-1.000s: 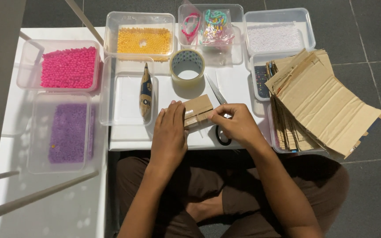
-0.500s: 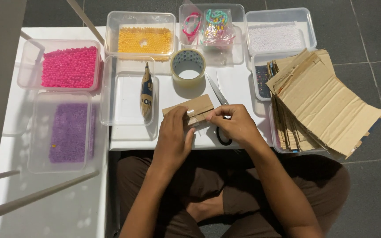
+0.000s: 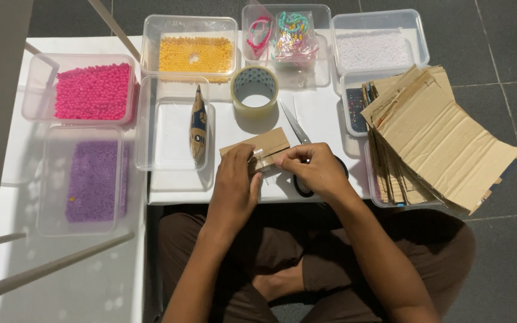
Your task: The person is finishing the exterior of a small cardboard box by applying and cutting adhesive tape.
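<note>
Head view, looking down at a low white table (image 3: 330, 119). At centre frame both hands meet on a small cardboard piece (image 3: 257, 145) that lies flat near the table's front edge. The left hand (image 3: 234, 188) is closed over its lower left part, fingers curled down on it. The right hand (image 3: 314, 168) pinches its right end between thumb and fingertips, where a strip of clear tape (image 3: 265, 161) seems to cross the cardboard; whether the tape is fully pressed down cannot be told.

Just under the right hand lie scissors (image 3: 297, 128), blades pointing to the upper centre, their dark handles partly hidden by the knuckles. Above the cardboard stands a tape roll (image 3: 254, 88). At left centre an empty clear tub (image 3: 172, 122) has a small printed packet (image 3: 197, 122) leaning on its right wall. Tubs of pink beads (image 3: 93, 91), purple beads (image 3: 92, 179), yellow beads (image 3: 195, 55) and white beads (image 3: 373, 49) ring the work. A cardboard stack (image 3: 438, 140) fans out at right.

Risks, as judged: the tape may wrinkle or stick to a fingertip if the pinch slips. The cardboard sits close to the table edge and could slide off into the lap. The right hand, so near the scissors, could knock them, or catch on a blade. A wide elbow sweep could upset the stack.
</note>
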